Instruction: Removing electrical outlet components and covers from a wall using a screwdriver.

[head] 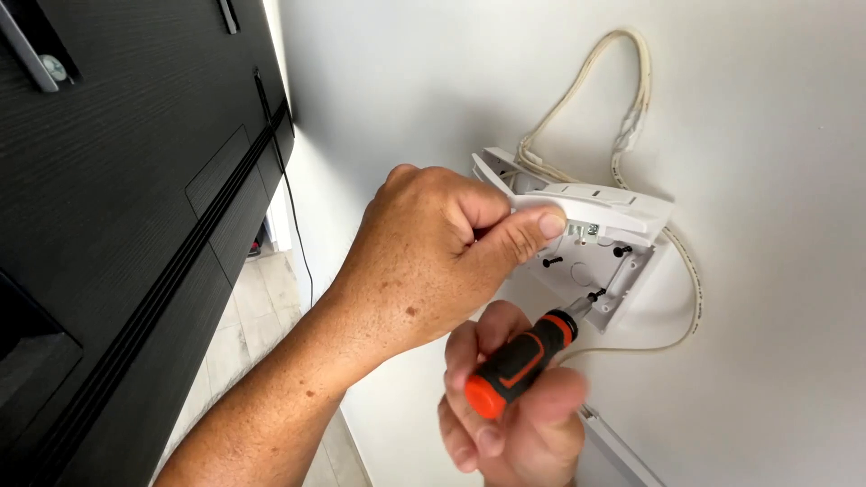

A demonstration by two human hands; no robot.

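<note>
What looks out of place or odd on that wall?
The white socket box is opened up: its cover hangs tilted away, pinched by the left hand, baring screws inside. A cream cable loops loose over the bare wall instead of lying tidy. The right hand holds an orange-and-black screwdriver at a screw.

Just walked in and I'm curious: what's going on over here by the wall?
A person is working on a white plastic box mounted on the wall. The left hand holds the box's open cover up with thumb and fingers. The right hand grips an orange-and-black screwdriver, its tip at a dark screw on the lower edge of the box. A cream cable loops above it. A black panel hangs at the left.
</note>
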